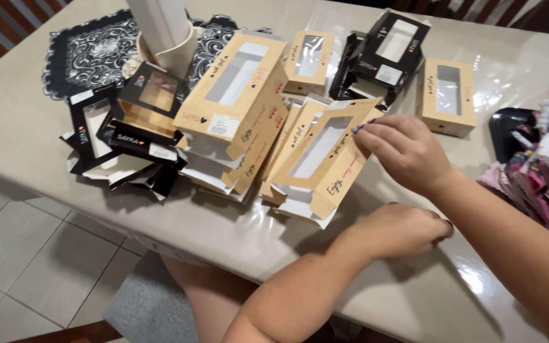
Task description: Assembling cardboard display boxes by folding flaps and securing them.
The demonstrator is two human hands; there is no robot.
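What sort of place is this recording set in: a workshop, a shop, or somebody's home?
Most likely a home dining table used for packing. It has a glossy clear cover, a black patterned mat, wooden chairs around it and a tiled floor. The right hand touches a flat kraft window box from the pile.

The kraft box with the clear window is lying flat-packed and tilted on top of a messy pile of the same boxes, its white end flaps sticking out at the lower end. It's sitting near the middle of the table, window facing up, upper corner touching the fingertips, and it's leaning on the box underneath.
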